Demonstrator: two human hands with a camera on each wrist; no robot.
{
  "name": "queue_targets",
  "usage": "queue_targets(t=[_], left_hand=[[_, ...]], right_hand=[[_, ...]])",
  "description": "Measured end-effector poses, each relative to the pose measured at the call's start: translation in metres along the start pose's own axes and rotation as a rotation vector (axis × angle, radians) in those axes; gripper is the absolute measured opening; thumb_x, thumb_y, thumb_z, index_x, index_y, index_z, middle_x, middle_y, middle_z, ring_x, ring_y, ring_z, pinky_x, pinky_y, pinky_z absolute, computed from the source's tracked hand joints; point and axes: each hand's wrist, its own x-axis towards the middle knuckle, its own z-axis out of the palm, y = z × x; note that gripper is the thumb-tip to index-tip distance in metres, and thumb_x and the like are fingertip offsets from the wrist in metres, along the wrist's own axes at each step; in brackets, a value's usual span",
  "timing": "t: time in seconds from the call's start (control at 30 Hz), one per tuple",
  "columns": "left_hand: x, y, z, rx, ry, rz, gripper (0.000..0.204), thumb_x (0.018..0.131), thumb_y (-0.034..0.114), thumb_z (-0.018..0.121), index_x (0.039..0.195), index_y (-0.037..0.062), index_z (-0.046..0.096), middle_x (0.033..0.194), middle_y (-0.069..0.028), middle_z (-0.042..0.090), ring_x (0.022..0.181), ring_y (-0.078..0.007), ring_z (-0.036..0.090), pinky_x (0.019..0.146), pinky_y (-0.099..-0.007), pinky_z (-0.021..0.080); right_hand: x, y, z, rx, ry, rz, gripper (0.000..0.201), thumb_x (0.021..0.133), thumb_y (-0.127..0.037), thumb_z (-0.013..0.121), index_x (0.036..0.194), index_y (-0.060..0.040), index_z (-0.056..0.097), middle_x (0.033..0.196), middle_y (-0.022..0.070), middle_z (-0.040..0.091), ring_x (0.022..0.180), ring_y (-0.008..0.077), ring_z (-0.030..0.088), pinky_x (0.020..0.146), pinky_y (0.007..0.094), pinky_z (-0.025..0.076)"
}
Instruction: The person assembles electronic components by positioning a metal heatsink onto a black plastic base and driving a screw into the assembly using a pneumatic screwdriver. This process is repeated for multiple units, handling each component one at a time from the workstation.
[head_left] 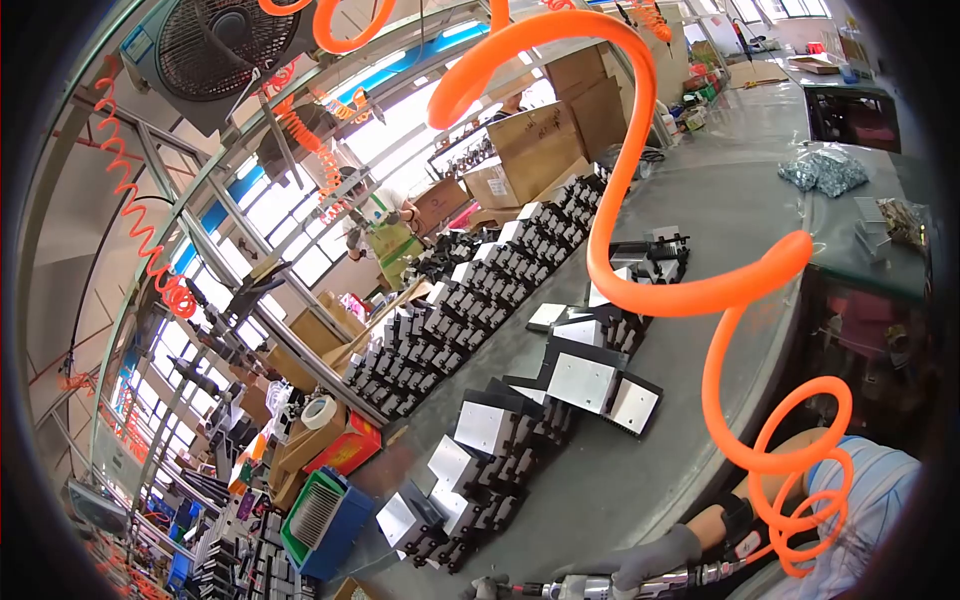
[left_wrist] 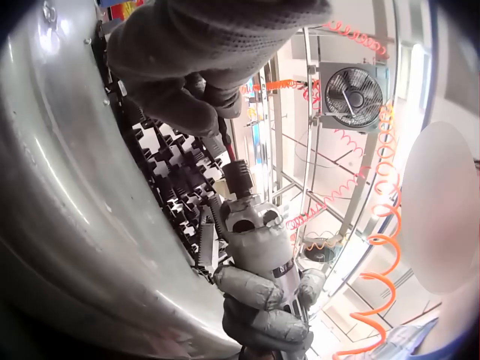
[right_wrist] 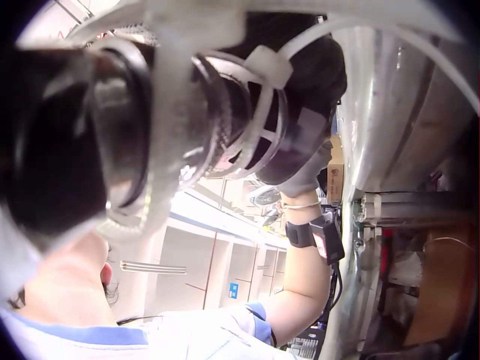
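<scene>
Low in the head view, my right hand [head_left: 660, 555] in a grey glove grips an air screwdriver [head_left: 590, 585]. The left wrist view shows its fingers [left_wrist: 259, 289] wrapped round the metal body, below a black knurled chuck [left_wrist: 238, 178]. My gloved left hand [left_wrist: 202, 56] is at the tool's other end, thumb and fingers bent together by the red bit. They pinch a small grey piece [left_wrist: 214, 145], partly hidden by the glove; its kind I cannot tell. In the right wrist view, a blurred dark cylinder [right_wrist: 124, 120] fills the near side.
An orange coiled air hose [head_left: 625, 170] hangs across the head view down to the tool. Rows of black-and-silver metal parts [head_left: 480, 285] stand on the grey table [head_left: 620, 470], with another group [head_left: 485, 430] nearer. A blue bin [head_left: 325, 525] and cardboard boxes [head_left: 545, 140] stand beyond.
</scene>
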Motion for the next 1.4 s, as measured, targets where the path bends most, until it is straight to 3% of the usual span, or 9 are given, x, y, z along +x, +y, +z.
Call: queue_targets(t=[0.37,0.67,0.73,0.8,0.9,0.97,1.03,1.17,1.4], left_hand=[[0.007,0.024,-0.009,0.028,-0.249,0.136,0.03,0.093,0.03,0.061,0.099,0.0005,0.064,0.074,-0.0004,0.058,0.061,-0.0076,0.05,0.055,-0.0219,0.04],[0.022,0.013,0.018,-0.316,-0.028,0.061,0.026,0.093,0.028,0.061,0.097,0.0026,0.064,0.072,0.0003,0.055,0.062,-0.0087,0.051,0.056,-0.0208,0.041],[0.038,-0.013,-0.009,-0.359,-0.25,0.006,0.031,0.088,0.038,0.065,0.088,0.0071,0.061,0.074,-0.006,0.058,0.066,-0.0173,0.055,0.061,-0.0292,0.043],[0.026,0.005,-0.004,0.508,-0.176,0.258,0.029,0.097,0.033,0.051,0.102,0.004,0.054,0.08,-0.0033,0.057,0.07,-0.0133,0.055,0.063,-0.0284,0.046],[0.028,0.023,0.003,0.226,-0.174,0.098,0.053,0.088,0.035,0.066,0.129,0.005,0.053,0.092,-0.0057,0.067,0.074,-0.0145,0.059,0.068,-0.0242,0.047],[0.036,0.021,-0.001,0.437,-0.01,0.378,0.063,0.079,0.046,0.07,0.125,0.0045,0.057,0.096,-0.0091,0.066,0.082,-0.024,0.059,0.077,-0.0321,0.048],[0.039,0.07,0.008,1.518,0.477,0.98,0.075,0.071,0.048,0.074,0.129,0.0046,0.053,0.11,-0.0134,0.061,0.098,-0.0316,0.055,0.09,-0.0411,0.043],[0.078,0.083,0.014,1.741,0.381,0.898,0.094,0.067,0.055,0.073,0.139,0.0066,0.038,0.127,-0.0124,0.053,0.126,-0.0292,0.043,0.113,-0.046,0.019],[0.112,0.083,0.02,1.85,0.241,0.695,0.099,0.06,0.055,0.077,0.134,-0.0016,0.043,0.122,-0.0138,0.058,0.123,-0.028,0.048,0.114,-0.0486,0.012]], right_hand=[[0.006,0.006,-0.02,0.466,-0.15,0.202,0.07,0.072,0.003,0.058,0.135,-0.0109,0.032,0.091,0.0252,0.064,0.064,0.0323,0.068,0.052,0.041,0.06],[0.008,-0.013,-0.007,0.436,-0.171,0.06,0.072,0.067,0.009,0.058,0.132,-0.0091,0.035,0.095,0.0061,0.055,0.079,0.0223,0.065,0.057,0.0354,0.061],[0.003,-0.013,-0.001,0.022,0.189,0.115,0.081,0.056,-0.006,0.069,0.129,-0.005,0.037,0.084,0.0149,0.057,0.057,0.0203,0.063,0.049,0.0281,0.056],[0.005,0.002,-0.015,0.093,0.013,0.086,0.068,0.064,-0.013,0.066,0.127,-0.0095,0.042,0.097,0.0101,0.055,0.064,0.014,0.061,0.056,0.0259,0.053],[0.002,-0.006,-0.015,-0.004,0.06,0.024,0.071,0.065,-0.015,0.065,0.129,-0.0067,0.037,0.098,0.0108,0.056,0.065,0.015,0.062,0.059,0.027,0.055],[0.003,-0.013,-0.019,-0.026,0.132,-0.012,0.067,0.065,-0.013,0.062,0.127,-0.0052,0.037,0.096,0.0109,0.054,0.065,0.0157,0.063,0.059,0.0272,0.055],[0.007,-0.018,-0.026,-0.036,0.203,-0.073,0.062,0.064,-0.01,0.057,0.123,-0.0047,0.038,0.095,0.0105,0.052,0.065,0.0158,0.062,0.058,0.0273,0.055],[0.019,-0.023,-0.029,-0.043,0.282,-0.102,0.069,0.064,-0.009,0.057,0.129,-0.0064,0.034,0.097,0.0113,0.051,0.066,0.0153,0.061,0.06,0.0291,0.055],[0.028,-0.028,-0.03,-0.063,0.336,-0.127,0.082,0.064,-0.008,0.057,0.138,-0.0063,0.024,0.099,0.0129,0.052,0.067,0.0154,0.062,0.062,0.0296,0.055]])
